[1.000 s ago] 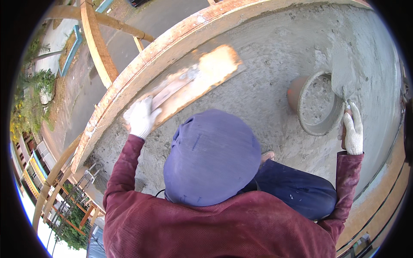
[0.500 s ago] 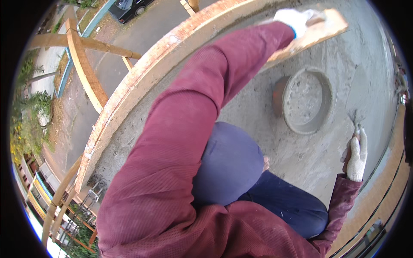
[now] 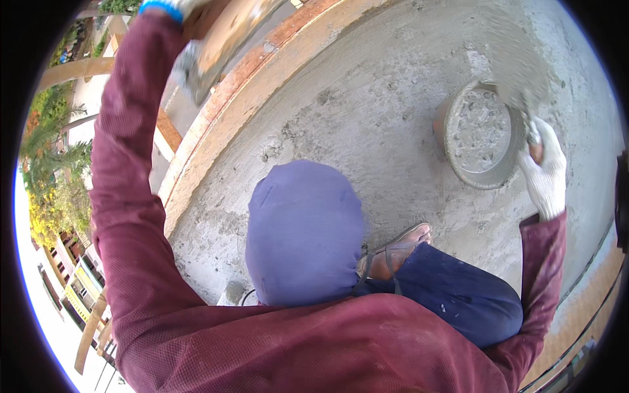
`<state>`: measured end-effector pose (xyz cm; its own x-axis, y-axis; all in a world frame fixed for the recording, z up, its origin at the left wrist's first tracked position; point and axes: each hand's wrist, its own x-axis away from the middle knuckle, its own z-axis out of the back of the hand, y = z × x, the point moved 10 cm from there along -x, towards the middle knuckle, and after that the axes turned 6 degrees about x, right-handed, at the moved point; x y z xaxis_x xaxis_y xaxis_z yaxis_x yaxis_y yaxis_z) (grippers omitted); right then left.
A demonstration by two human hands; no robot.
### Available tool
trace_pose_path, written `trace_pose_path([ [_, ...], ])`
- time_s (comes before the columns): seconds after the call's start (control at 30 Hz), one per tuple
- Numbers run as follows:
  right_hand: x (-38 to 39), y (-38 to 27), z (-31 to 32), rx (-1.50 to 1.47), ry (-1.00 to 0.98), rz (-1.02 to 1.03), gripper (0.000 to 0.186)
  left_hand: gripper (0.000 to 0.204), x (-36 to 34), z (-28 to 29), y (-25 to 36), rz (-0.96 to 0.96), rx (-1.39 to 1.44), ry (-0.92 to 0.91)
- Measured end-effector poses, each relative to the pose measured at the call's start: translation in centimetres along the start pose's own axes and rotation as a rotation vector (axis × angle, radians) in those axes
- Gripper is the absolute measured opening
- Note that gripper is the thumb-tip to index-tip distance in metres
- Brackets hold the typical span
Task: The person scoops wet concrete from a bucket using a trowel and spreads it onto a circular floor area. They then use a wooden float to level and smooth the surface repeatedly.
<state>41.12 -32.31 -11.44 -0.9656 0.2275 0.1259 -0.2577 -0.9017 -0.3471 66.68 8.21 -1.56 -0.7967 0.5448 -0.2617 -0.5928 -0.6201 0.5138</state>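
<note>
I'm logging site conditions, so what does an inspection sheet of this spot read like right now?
Surface: grey wet cement slab, rough and pitted, edged by a wooden form board.
Job's things: round pan with mortar on the slab; trowel loaded with mortar above it; wooden float raised over the edge.
Clutter: nothing seen.
Grips: left hand, gloved, holds the float; right hand, gloved, holds the trowel handle.
Cables: nothing seen.
Surroundings: trees and timber poles far below; person's sandalled foot on the slab.
</note>
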Motion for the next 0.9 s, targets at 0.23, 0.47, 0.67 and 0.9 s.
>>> trace_pose_path([
  [0.23, -8.9, -3.5, -4.2, 0.069, 0.05, 0.434, 0.04, 0.075, 11.1, -6.0, -7.7, 0.263, -0.103, 0.032],
  [0.47, -11.4, -4.7, -6.8, 0.071, -0.349, 0.307, 0.022, 0.077, 12.6, -9.8, -7.2, 0.359, -0.252, -0.063],
  [0.67, -9.1, 2.8, 1.0, -0.079, -0.135, 0.138, 0.071, 0.065, 12.3, -9.0, -8.1, 0.249, -0.339, -0.025],
  [0.9, -2.2, 25.9, -4.5, -0.827, -0.116, -0.43, 0.039, 0.064, 10.4, -11.0, -6.0, 0.384, -0.273, -0.102],
])
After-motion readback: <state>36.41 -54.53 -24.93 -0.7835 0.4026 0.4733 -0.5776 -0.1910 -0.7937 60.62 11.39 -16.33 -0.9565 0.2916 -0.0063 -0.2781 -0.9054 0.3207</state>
